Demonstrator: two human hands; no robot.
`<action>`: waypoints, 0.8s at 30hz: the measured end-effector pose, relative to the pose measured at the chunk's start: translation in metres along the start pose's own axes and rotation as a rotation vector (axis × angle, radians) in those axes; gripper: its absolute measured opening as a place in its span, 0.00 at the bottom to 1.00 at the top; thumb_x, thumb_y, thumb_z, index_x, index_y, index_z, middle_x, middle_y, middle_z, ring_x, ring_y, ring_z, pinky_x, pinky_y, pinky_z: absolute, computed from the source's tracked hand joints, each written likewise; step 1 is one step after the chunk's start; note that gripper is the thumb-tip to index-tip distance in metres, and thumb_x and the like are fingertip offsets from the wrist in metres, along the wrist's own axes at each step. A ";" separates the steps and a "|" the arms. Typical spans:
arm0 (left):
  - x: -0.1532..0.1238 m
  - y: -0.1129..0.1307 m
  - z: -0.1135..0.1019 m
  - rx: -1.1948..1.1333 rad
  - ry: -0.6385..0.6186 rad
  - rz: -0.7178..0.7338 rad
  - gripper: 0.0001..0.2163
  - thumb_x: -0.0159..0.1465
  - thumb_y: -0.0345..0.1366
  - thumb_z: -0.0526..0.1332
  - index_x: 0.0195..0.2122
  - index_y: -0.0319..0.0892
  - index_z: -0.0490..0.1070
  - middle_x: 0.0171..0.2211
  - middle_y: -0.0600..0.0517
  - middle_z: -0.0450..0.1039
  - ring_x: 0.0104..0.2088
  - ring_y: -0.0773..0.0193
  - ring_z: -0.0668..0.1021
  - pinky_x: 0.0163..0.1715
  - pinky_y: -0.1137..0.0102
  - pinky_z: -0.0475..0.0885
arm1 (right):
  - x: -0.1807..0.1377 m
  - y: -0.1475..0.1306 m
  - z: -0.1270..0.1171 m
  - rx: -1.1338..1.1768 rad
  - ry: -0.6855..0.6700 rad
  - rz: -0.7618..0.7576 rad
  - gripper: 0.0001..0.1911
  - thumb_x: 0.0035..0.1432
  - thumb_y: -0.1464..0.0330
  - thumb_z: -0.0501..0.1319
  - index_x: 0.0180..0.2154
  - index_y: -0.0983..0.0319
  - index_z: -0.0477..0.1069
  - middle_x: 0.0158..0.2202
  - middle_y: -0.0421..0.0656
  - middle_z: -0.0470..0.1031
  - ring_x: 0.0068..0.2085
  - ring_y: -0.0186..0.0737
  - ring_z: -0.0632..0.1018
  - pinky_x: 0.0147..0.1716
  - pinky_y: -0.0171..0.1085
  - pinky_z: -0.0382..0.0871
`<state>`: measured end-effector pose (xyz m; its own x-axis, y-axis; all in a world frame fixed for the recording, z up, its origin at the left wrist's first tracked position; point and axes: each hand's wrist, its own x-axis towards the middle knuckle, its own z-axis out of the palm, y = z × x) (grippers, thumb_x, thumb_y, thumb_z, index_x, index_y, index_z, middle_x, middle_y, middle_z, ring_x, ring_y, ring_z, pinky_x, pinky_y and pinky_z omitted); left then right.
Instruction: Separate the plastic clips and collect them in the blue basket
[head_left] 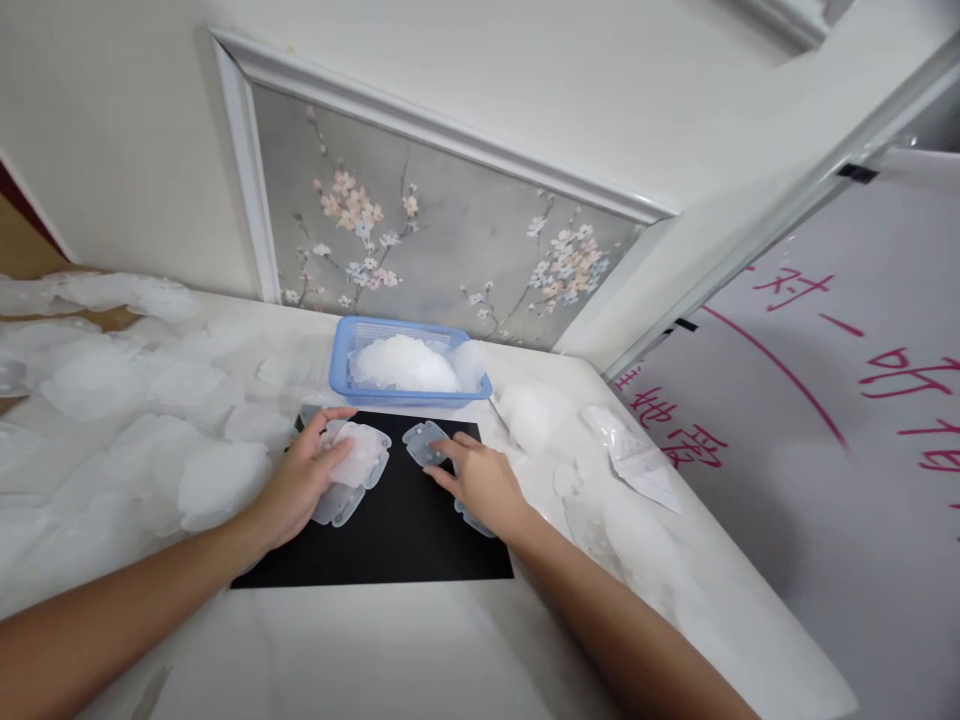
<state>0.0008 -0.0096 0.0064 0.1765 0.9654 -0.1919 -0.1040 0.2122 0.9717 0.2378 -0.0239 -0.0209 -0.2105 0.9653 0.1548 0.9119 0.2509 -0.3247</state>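
My left hand (307, 475) is closed around a thin, whitish translucent sheet (358, 455), its thumb pressed on top. Under and beside that sheet show clear plastic pieces with scalloped edges (341, 507), at the left part of a black mat (420, 545). Over the mat's right part, my right hand (480, 480) has its thumb and fingers at the edge of a small translucent plastic piece (422, 440) with rounded corners. Another such piece (474, 520) lies partly hidden beneath this hand.
Behind the mat stands a blue basket (409, 400) with white translucent sheets inside. Heaps of similar sheets (97, 380) cover the table's left side, and more (622, 530) lie at right near a clear plastic bag (641, 465). A whiteboard (862, 550) with red writing borders the right.
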 end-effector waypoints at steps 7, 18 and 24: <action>-0.003 -0.004 -0.001 -0.137 -0.054 0.040 0.34 0.43 0.24 0.58 0.54 0.47 0.62 0.49 0.49 0.74 0.44 0.57 0.79 0.32 0.68 0.73 | 0.030 -0.015 -0.036 0.102 0.265 -0.114 0.05 0.59 0.69 0.60 0.31 0.59 0.74 0.28 0.40 0.73 0.30 0.37 0.76 0.32 0.33 0.65; -0.005 -0.010 -0.006 -0.191 -0.194 -0.010 0.22 0.45 0.26 0.59 0.44 0.43 0.74 0.39 0.49 0.78 0.35 0.59 0.79 0.33 0.67 0.72 | 0.072 -0.051 -0.057 0.090 0.542 -0.617 0.14 0.64 0.72 0.54 0.38 0.57 0.79 0.36 0.44 0.75 0.33 0.36 0.74 0.33 0.34 0.67; -0.005 -0.017 -0.003 -0.135 -0.286 -0.097 0.20 0.45 0.27 0.59 0.40 0.43 0.78 0.28 0.52 0.76 0.27 0.62 0.76 0.27 0.68 0.67 | 0.008 -0.021 -0.019 -0.118 0.513 -0.720 0.17 0.65 0.76 0.54 0.37 0.53 0.79 0.25 0.41 0.70 0.26 0.33 0.69 0.26 0.35 0.59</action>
<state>-0.0016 -0.0178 -0.0091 0.4577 0.8622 -0.2171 -0.1989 0.3373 0.9201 0.2237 -0.0226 0.0048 -0.5885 0.4177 0.6922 0.6556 0.7476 0.1063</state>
